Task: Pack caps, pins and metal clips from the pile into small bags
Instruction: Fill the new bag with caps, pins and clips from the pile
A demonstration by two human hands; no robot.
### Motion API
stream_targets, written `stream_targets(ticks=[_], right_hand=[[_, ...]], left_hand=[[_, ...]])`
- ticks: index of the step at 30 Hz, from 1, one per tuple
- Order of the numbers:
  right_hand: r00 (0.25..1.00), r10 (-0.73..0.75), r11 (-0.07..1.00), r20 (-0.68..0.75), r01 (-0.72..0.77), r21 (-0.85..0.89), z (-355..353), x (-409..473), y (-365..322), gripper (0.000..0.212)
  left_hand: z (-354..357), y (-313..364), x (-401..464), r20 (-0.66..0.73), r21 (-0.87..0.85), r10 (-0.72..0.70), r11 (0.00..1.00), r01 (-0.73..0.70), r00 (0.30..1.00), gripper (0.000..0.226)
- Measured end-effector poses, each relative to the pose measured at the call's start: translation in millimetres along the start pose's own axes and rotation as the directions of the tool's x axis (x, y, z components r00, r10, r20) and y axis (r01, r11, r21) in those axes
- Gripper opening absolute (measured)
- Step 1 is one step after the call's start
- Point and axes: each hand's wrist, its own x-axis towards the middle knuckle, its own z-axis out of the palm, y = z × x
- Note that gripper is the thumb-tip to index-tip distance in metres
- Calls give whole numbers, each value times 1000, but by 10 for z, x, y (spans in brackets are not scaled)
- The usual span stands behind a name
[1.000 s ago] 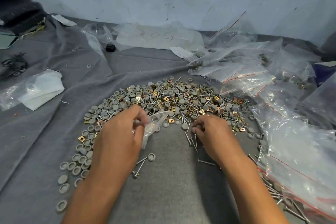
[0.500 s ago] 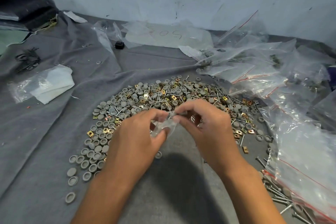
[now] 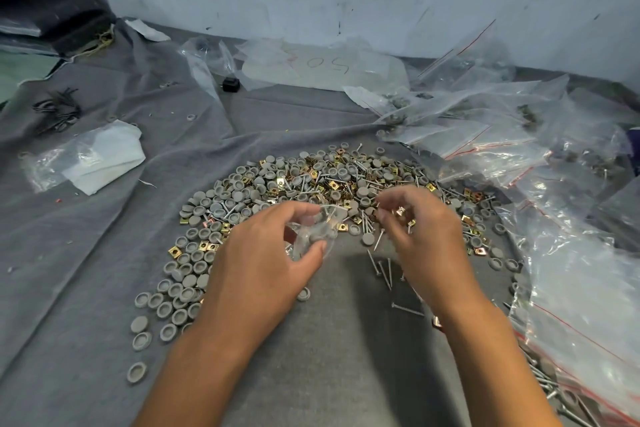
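A crescent-shaped pile of grey caps, brass-coloured square clips and steel pins lies on the grey cloth. My left hand holds a small clear bag with grey caps inside, just in front of the pile. My right hand hovers to the right of the bag, apart from it, fingers curled around a couple of metal clips. Loose pins lie on the cloth under that hand.
A heap of clear zip bags with red stripes fills the right side, some holding parts. A folded white cloth in plastic lies at left, a small black block and a marked plastic sheet behind. The wall rises at the back.
My right hand left the pile, met the left hand at the bag's mouth, and has now drawn apart to the right. The bag has been lifted and turned towards me.
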Motion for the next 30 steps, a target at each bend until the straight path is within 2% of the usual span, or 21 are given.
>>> stream_targets(ticks=[2,5,7,10,12,15,21,25,30], right_hand=[[977,132,981,167,-104,-164,22,-3,103,18],[944,178,938,278,-77,-339,105,-52,102,23],[944,178,929,277,-68,-364,123,-48,78,15],[956,179,950,232,-106,-293,145,-30,93,10],[960,148,961,239,-82,-266,196,-20,80,17],[952,158,940,261,-64,-336,301,-27,52,31],[963,148,917,226,-48,-396,320,-68,48,14],[958,109,912,264,10,-411,317,-74,40,27],[956,56,894,288,80,-441,312,-83,26,21]], left_hand=[[2,-9,3,-4,-3,0,1000,0,1000,37],[12,-12,11,-1,3,5,1000,-5,1000,37],[16,-21,16,-7,-2,4,1000,-4,1000,37],[18,-31,27,-19,-5,4,1000,-4,1000,36],[17,-38,30,-25,-10,4,1000,-4,1000,36],[27,-37,26,-23,-17,6,1000,-6,1000,37],[16,-32,25,-18,-5,13,1000,-13,1000,36],[14,-26,27,-11,7,11,1000,-11,1000,36],[16,-24,30,-12,8,8,1000,-7,1000,35]])
